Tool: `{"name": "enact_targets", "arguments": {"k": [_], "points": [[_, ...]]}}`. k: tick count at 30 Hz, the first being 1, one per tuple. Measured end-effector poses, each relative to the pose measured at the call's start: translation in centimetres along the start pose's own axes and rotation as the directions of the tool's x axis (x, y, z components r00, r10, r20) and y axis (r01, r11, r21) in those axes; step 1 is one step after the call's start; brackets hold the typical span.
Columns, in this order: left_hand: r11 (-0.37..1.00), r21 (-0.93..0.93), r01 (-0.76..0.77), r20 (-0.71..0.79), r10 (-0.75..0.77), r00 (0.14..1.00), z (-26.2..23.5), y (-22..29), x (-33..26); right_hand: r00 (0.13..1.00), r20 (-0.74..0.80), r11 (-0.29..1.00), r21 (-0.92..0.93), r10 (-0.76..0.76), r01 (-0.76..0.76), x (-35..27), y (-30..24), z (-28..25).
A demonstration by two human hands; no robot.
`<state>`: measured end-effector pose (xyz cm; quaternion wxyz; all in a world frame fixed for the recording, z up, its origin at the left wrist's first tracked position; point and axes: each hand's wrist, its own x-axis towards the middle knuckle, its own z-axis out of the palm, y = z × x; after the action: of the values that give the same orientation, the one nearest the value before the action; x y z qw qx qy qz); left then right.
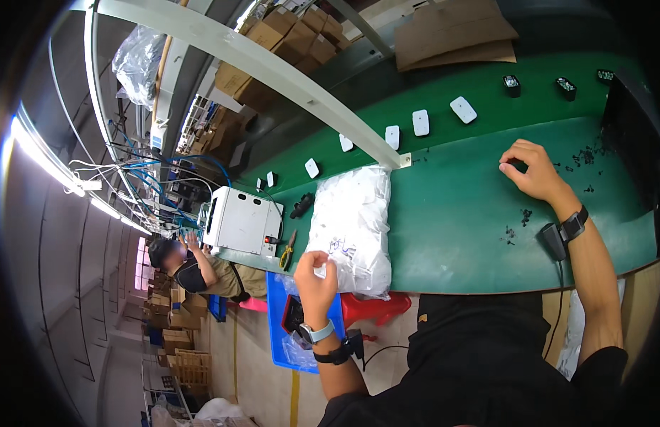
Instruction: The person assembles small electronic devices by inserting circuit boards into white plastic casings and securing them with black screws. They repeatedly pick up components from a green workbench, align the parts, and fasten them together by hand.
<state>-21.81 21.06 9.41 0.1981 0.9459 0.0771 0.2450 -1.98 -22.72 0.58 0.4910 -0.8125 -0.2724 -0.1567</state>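
My left hand (pixel 317 286) is raised at the lower left corner of a white plastic bag (pixel 353 226), its fingers curled toward the thumb. Whatever it may hold is hidden. Over the green worktable (pixel 458 235), my right hand (pixel 535 171) has its fingertips bent in to the thumb in a pinch, and anything between them is too small to make out. Small black parts (pixel 584 156) lie scattered just right of that hand. More black bits (pixel 525 216) rest on the table nearer to me, left of the right wrist.
White rounded blocks (pixel 464 109) and black open housings (pixel 511 85) stand along a green strip behind the table. Left of the bag are pliers (pixel 289 250) and a white machine (pixel 243 222). A blue bin (pixel 279 327) and red stool (pixel 376 307) are below. Another person (pixel 202 274) works at far left.
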Motion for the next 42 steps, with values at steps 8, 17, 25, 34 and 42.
{"name": "enact_targets", "arguments": {"k": [8, 17, 25, 34, 42], "points": [[0.938, 0.274, -0.210, 0.208, 0.155, 0.966, 6.2, 5.3, -1.7, 0.997, -0.014, 0.992, -0.103, -0.071, 0.070, 0.5, -1.2, -0.1], [0.968, 0.224, -0.115, -0.050, 0.130, 0.990, 5.9, 3.9, -6.8, 0.806, 0.583, 0.947, 0.186, 0.106, -0.260, -5.4, -14.6, 15.4], [0.938, 0.300, -0.175, 0.215, 0.113, 0.970, 3.8, 4.1, -5.3, 0.494, 0.801, 0.609, 0.215, 0.337, -0.764, -3.9, -16.2, 21.6], [0.710, 0.496, -0.501, 0.464, 0.271, 0.843, 3.7, 4.1, -4.8, 0.503, 0.823, 0.733, 0.167, 0.264, -0.659, -3.2, -16.0, 21.4], [0.640, 0.647, -0.414, 0.452, 0.115, 0.884, 4.3, 5.1, -4.3, 0.431, 0.886, 0.753, 0.165, 0.171, -0.637, -2.5, -15.0, 21.2]]}}
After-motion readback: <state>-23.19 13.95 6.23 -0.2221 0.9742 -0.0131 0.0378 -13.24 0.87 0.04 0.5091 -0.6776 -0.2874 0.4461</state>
